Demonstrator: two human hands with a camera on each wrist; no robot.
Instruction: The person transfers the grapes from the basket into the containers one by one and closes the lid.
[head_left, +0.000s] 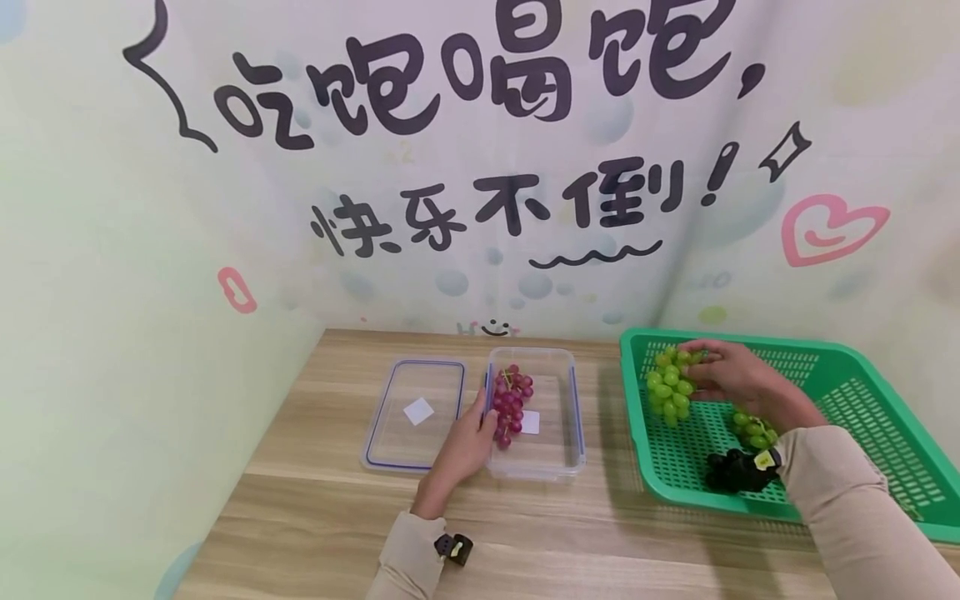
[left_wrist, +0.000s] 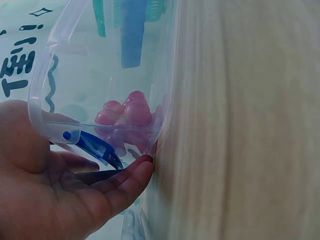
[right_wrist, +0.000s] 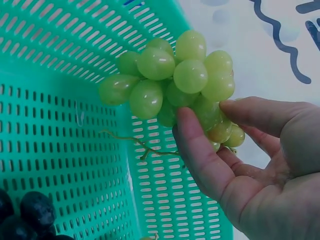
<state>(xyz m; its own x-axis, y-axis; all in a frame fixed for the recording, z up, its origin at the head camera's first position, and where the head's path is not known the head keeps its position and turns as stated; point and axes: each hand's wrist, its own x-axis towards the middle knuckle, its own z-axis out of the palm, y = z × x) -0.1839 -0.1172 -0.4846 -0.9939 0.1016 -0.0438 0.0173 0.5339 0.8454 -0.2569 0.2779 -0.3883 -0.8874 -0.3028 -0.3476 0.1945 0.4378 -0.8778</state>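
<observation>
Pinching green grapes — basket beneath

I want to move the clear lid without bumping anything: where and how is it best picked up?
Probably pinch the lid by its left edge, coming in low from the left. It lies flat on the table, favouring an edge hold, and its right edge sits close to the left hand and container.

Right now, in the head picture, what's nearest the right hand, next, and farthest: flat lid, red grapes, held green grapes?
1. Green grapes, held by the right hand.
2. Red grapes, inside the clear box.
3. Flat lid, left of that box.
</observation>
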